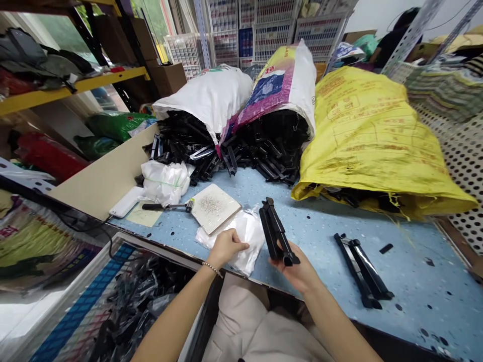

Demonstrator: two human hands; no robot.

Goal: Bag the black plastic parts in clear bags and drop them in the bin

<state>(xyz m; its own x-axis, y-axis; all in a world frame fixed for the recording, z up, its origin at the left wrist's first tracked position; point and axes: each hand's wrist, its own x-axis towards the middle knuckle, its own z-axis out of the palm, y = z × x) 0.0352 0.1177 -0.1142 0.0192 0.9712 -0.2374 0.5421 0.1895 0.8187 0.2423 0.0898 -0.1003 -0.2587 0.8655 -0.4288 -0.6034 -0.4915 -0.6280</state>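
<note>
My right hand [296,269] grips a pair of long black plastic parts [276,229] near their lower end, holding them tilted above the table. My left hand [227,246] is at the stack of thin clear plastic bags [247,236], its thumb and fingers closed at the top bag. A white square tile [214,206] scattered with tiny pieces lies partly over the bags. Left of the tile is a small hammer [169,206] with a black handle. Another pair of black plastic parts [362,271] rests on the table to the right.
Two white woven sacks [211,90] spill black parts [264,156] at the back of the blue table [313,221]. A yellow sack [373,136] lies at right. Bundled bags [166,178] and a white device [126,202] sit left. Below stands a bin of bagged parts [139,296].
</note>
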